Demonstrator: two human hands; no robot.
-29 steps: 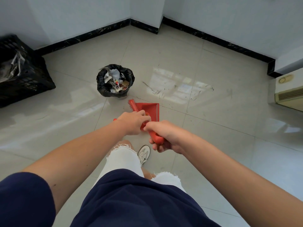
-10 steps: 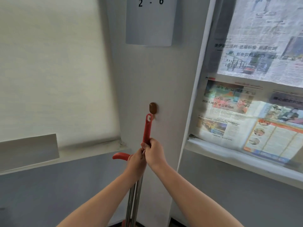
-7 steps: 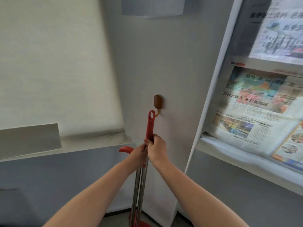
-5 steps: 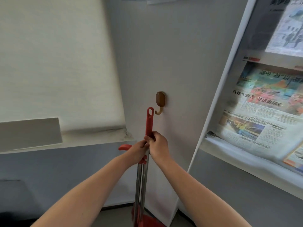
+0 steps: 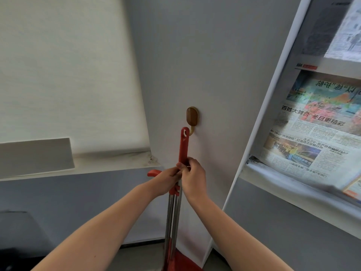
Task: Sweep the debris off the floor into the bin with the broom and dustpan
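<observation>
Since half a second ago the red handle top has risen toward the wall hook [image 5: 192,119]: its hanging eye now sits just beside the hook's brass curl, at its left, where earlier a clear gap lay between them. Whether the eye is on the hook yet cannot be told. Nearly three seconds ago both hands were low over the tiled floor by the bin; now the view faces the wall, and neither bin nor debris shows.

Nearest the camera, two bare forearms reach up from the lower edge. The left hand [image 5: 166,178] is closed around the bundled handles, with a curved red grip end poking out to its left. The right hand [image 5: 193,176] is wrapped round the red broom handle [image 5: 183,145] just above the left, fingers curled tight and thumb pressed on the front. The two hands touch.

Below them two metal shafts [image 5: 172,216] run down side by side, held by a red clip, to the red dustpan [image 5: 181,261] at the bottom edge, close to the wall.

Beyond, a pale roller blind [image 5: 64,75] hangs at the left above a sill. At the right, newspapers [image 5: 316,130] cover a white-framed window.
</observation>
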